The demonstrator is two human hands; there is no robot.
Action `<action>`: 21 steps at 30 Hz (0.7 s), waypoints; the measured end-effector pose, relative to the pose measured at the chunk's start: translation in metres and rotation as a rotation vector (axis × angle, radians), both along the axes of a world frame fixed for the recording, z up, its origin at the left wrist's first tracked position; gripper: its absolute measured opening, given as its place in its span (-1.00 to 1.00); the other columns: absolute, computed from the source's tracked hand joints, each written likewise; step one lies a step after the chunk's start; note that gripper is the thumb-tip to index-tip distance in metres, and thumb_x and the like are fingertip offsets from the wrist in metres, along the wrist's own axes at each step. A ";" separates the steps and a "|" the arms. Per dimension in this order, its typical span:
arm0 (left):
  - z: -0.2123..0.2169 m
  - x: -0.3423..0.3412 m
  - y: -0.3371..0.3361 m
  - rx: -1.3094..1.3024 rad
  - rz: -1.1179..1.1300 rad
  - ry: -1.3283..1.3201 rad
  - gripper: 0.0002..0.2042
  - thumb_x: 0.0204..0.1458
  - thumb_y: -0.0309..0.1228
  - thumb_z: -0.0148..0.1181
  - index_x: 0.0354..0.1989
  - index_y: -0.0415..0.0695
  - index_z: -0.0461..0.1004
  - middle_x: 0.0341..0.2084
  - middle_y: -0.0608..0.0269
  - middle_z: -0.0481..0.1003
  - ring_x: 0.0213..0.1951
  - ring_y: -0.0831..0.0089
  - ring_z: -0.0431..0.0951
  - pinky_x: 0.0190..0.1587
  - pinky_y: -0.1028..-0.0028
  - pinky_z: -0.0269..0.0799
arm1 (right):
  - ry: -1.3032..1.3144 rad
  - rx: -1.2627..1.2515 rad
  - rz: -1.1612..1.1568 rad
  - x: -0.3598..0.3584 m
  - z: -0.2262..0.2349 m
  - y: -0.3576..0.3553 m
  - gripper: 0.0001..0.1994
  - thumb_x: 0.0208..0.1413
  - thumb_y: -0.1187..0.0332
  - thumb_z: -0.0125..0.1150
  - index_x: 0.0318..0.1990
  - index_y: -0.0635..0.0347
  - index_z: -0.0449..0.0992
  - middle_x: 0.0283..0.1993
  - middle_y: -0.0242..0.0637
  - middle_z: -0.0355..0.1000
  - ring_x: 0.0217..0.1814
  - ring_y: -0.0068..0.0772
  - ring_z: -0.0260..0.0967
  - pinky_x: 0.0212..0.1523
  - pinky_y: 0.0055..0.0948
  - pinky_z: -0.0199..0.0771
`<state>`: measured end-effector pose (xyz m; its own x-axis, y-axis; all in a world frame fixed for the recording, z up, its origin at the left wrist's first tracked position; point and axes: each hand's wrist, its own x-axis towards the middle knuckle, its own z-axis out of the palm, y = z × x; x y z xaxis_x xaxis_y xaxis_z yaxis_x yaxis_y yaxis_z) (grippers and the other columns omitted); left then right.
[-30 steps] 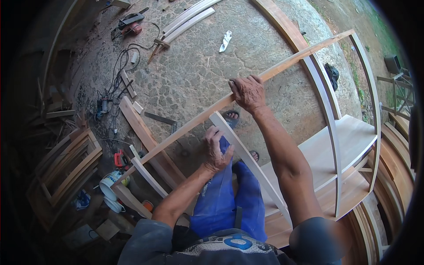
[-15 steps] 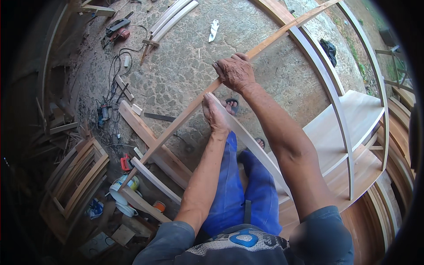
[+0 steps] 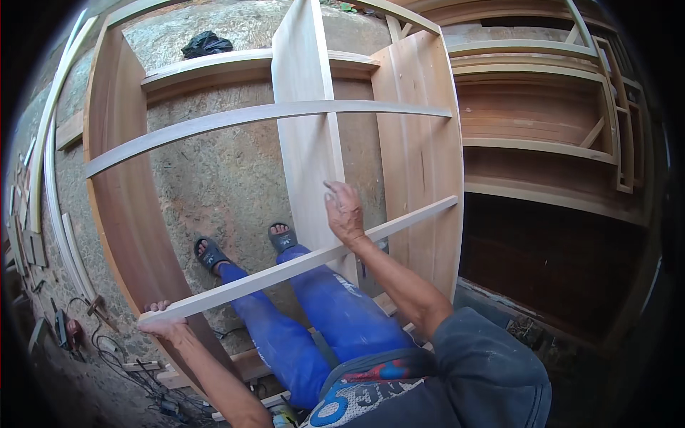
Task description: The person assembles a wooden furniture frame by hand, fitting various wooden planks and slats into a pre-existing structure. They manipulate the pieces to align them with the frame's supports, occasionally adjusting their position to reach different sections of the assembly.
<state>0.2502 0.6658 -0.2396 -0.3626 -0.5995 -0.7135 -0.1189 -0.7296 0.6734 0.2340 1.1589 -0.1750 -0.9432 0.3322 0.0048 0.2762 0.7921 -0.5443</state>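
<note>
A pale wooden strip (image 3: 285,272) lies across the near part of a large wooden frame, from its left side board (image 3: 121,207) to its right board (image 3: 421,150). My left hand (image 3: 163,319) is closed round the strip's left end, by the left board's edge. Over the strip near the middle board (image 3: 303,78), my right hand (image 3: 345,212) has its fingers apart and nothing in them; its wrist passes over the strip. Farther off, a slightly bowed crosspiece (image 3: 264,116) spans the same frame.
My sandalled feet (image 3: 246,246) stand on rough concrete inside the frame. A black plastic bag (image 3: 207,45) lies beyond it. More wooden frames (image 3: 535,107) stand at right. A red power tool (image 3: 69,333) and tangled cables (image 3: 118,357) lie at lower left.
My view has swung right toward the frame. My right hand has let go of the frame's edge and is now over the strip; my left hand has closed round the strip's end.
</note>
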 end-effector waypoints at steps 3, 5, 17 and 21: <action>-0.030 0.018 -0.047 0.057 -0.016 0.097 -0.51 0.18 0.17 -0.14 -0.37 -0.07 0.31 -0.54 0.31 0.32 -0.54 0.38 0.36 -0.45 0.40 0.40 | -0.220 0.284 -0.703 0.069 -0.022 0.152 -0.51 0.08 0.29 0.25 0.20 0.11 0.41 0.23 -0.07 0.29 0.31 0.03 0.19 0.30 -0.10 0.22; -0.013 0.002 -0.025 -0.054 0.069 -0.041 -0.57 0.16 0.07 -0.13 -0.40 -0.11 0.29 -0.51 0.27 0.33 -0.53 0.34 0.36 -0.45 0.39 0.42 | -0.368 0.299 -1.166 0.107 -0.029 0.220 -0.34 0.04 0.19 0.34 0.31 0.04 0.26 0.26 -0.03 0.27 0.35 0.05 0.16 0.30 -0.01 0.25; -0.021 0.013 -0.081 0.140 -0.160 0.060 -0.39 0.23 0.15 -0.29 -0.32 -0.27 0.35 -0.62 0.29 0.26 -0.58 0.42 0.34 -0.44 0.40 0.42 | -0.049 -0.273 -1.532 0.150 -0.060 0.343 -0.02 -0.02 0.49 0.08 0.54 -0.09 -0.34 0.46 0.11 0.07 0.44 0.06 0.16 0.39 -0.12 0.26; -0.020 0.017 -0.070 0.133 -0.133 0.059 -0.33 0.23 0.26 -0.35 -0.40 -0.22 0.32 -0.64 0.32 0.24 -0.64 0.45 0.31 -0.52 0.45 0.40 | -0.014 -0.329 -1.509 0.145 -0.046 0.341 -0.01 -0.02 0.48 0.12 0.54 -0.11 -0.32 0.46 0.11 0.08 0.44 0.05 0.16 0.42 -0.16 0.21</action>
